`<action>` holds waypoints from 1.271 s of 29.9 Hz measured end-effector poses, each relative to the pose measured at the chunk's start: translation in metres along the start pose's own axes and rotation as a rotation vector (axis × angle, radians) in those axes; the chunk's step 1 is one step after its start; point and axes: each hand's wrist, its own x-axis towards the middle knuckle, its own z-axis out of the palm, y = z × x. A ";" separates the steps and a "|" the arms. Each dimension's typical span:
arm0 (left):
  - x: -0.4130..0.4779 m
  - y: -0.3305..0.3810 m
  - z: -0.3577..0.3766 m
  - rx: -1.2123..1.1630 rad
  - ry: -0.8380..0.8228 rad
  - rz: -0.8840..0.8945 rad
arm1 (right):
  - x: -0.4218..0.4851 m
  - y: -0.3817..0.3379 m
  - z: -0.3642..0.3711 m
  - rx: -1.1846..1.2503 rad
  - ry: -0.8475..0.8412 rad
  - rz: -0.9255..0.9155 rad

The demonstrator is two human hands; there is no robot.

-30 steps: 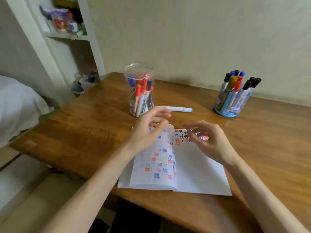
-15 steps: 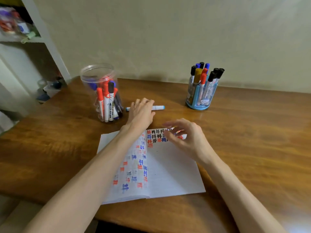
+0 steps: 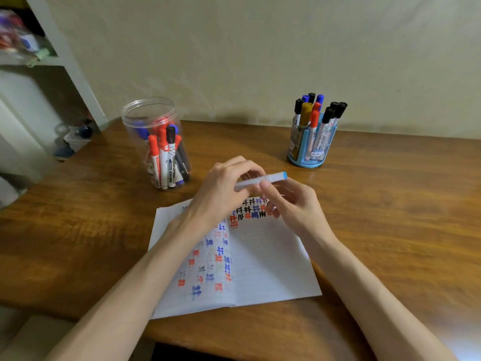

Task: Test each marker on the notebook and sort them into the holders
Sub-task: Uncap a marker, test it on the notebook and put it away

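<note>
1. Notebook (image 3: 270, 269), open on the table (image 3: 390, 204) by its near edge; red, blue and black test marks cover the pages.
2. Left hand (image 3: 221, 188) and right hand (image 3: 294, 201), above the notebook's far edge, both gripping one white marker (image 3: 263, 179) with a blue end, held nearly level.
3. Clear jar (image 3: 156, 118), far left, and blue holder (image 3: 309, 152), far right, each stocked with upright markers.

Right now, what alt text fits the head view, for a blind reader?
The left hand and right hand hold a white marker with a blue end over an open notebook with coloured test marks. Behind, on the wooden table, stand a clear jar and a blue holder of markers.
</note>
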 end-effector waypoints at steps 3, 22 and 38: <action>-0.015 0.007 -0.002 -0.070 -0.006 0.002 | -0.005 -0.002 0.005 0.130 0.085 0.025; -0.051 -0.013 -0.006 -0.122 0.002 -0.042 | -0.013 -0.003 0.024 0.185 0.075 -0.026; -0.054 -0.008 -0.013 -0.236 -0.043 -0.114 | -0.012 -0.008 0.024 0.218 0.041 -0.020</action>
